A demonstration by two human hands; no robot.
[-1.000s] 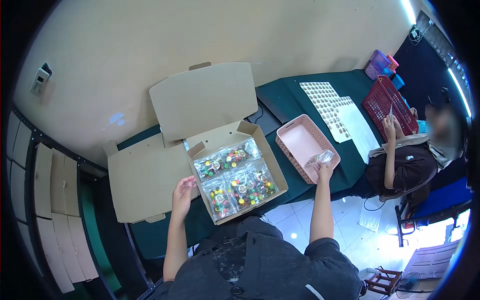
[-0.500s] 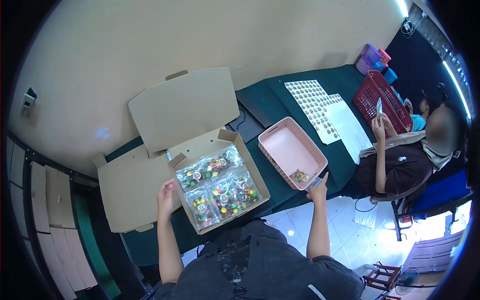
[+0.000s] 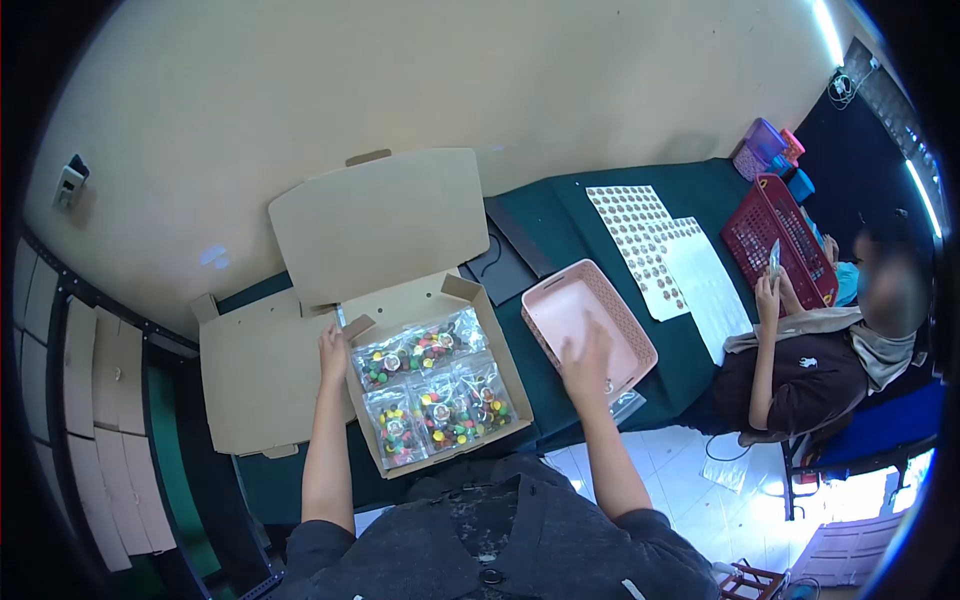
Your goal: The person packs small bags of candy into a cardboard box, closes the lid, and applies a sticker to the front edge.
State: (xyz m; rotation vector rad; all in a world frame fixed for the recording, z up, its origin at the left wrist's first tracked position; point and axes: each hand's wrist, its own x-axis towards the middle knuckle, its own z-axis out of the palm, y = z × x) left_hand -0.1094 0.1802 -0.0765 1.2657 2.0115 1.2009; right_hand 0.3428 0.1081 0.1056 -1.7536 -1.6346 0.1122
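Observation:
My left hand [image 3: 333,355] has its fingers curled at the left wall of an open cardboard box [image 3: 522,408], seemingly gripping its edge. Inside the box lie several clear plastic packets [image 3: 440,412] of small colourful round pieces, with red, green, yellow and dark ones showing. My right hand [image 3: 588,368] is over a pink plastic basket [image 3: 632,355], blurred by motion, its fingers apart and nothing visible in them. Part of the basket's near end is hidden behind this hand. A clear plastic piece [image 3: 628,406] shows at the table edge beside the basket.
Another flattened cardboard box [image 3: 245,385] lies left. Sticker sheets [image 3: 640,245] and a pale sheet [image 3: 708,285] lie right of the basket. A co-worker [image 3: 810,370] holds a small packet [image 3: 774,258] near a dark red basket [image 3: 760,215]. A black flat object [image 3: 505,265] lies behind.
My right hand has left the packet at the basket's near corner and moved up and left over the basket. My left hand has closed at the box edge. The view has shifted slightly.

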